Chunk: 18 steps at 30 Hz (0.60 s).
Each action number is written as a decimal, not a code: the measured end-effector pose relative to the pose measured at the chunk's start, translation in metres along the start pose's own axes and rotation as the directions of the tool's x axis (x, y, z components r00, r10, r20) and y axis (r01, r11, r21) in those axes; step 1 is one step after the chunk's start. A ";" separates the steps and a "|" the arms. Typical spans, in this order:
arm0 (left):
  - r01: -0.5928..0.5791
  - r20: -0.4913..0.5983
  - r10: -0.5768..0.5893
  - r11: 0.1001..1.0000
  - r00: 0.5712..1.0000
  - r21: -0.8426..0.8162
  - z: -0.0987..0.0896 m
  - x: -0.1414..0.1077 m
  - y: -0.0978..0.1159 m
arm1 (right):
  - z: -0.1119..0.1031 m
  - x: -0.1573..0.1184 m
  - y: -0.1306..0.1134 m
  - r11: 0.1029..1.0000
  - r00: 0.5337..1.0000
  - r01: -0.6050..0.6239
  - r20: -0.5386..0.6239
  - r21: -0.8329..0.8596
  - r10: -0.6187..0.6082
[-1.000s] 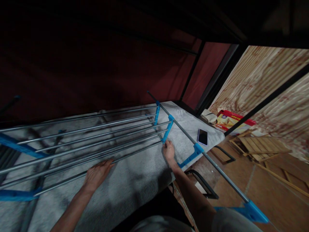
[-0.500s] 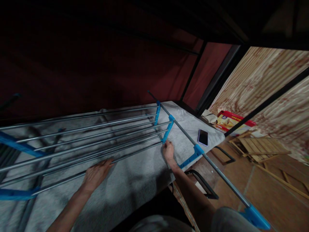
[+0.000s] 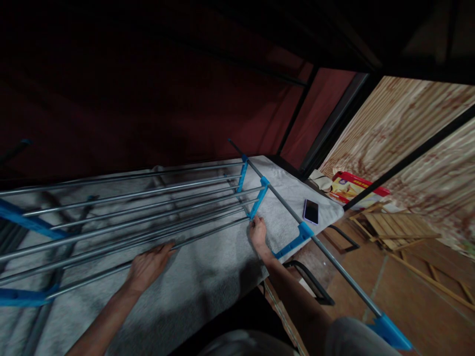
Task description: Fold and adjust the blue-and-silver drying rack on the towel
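Observation:
A rack of grey metal tubes (image 3: 148,217) with blue plastic brackets lies on a light grey cloth-covered surface. My left hand (image 3: 151,264) is closed around the nearest tube, about midway along it. At that tube's right end, my right hand (image 3: 259,231) is pinched against the lower tip of a blue bracket (image 3: 259,199). What its fingertips hold is too small and dark to make out. A longer side tube (image 3: 285,203) slants past the right hand toward me, carrying another blue bracket (image 3: 295,242) and a blue end piece (image 3: 391,332).
A phone (image 3: 310,211) lies on the grey cloth (image 3: 222,269) at the right. Beyond stand a red and yellow box (image 3: 358,187) and a folded wooden item (image 3: 399,230) on the tiled floor. Dark metal posts (image 3: 299,116) rise behind, before a dark red wall.
The view shifts very slightly. Both hands stay at the same places on the rack, with no other visible movement.

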State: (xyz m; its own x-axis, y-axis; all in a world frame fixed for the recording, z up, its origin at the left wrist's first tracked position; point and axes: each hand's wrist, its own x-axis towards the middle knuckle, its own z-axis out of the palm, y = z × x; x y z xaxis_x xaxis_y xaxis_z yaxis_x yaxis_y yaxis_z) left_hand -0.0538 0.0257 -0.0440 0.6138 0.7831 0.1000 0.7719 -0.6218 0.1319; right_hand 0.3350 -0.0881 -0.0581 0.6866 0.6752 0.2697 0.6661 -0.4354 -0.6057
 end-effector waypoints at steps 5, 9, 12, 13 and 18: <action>0.005 0.020 -0.004 0.999 1.000 -0.036 -0.003 -0.003 0.004 | 0.001 0.001 0.003 1.000 1.000 0.005 -0.010 0.017 -0.004; 0.001 -0.036 -0.006 0.987 0.999 -0.158 -0.011 -0.003 0.007 | -0.001 0.000 0.004 0.999 1.000 0.022 -0.010 0.046 -0.021; 0.013 -0.085 -0.029 0.983 0.996 -0.184 -0.019 0.010 0.010 | -0.001 -0.001 0.005 0.997 0.999 0.035 -0.017 0.064 -0.034; 0.036 -0.087 -0.050 0.986 0.995 -0.160 -0.022 0.018 0.012 | -0.002 -0.001 0.005 0.997 0.999 0.040 -0.019 0.070 -0.039; 0.105 -0.010 -0.108 0.986 0.994 -0.133 -0.026 0.060 0.022 | -0.003 0.000 0.007 0.994 0.998 0.067 -0.028 0.090 -0.064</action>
State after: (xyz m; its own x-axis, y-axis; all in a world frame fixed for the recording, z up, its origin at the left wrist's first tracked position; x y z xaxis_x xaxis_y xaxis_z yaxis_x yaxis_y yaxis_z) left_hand -0.0043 0.0590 -0.0091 0.5254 0.8455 0.0952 0.8035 -0.5299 0.2714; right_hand 0.3407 -0.0933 -0.0598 0.6500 0.6851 0.3287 0.6814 -0.3339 -0.6513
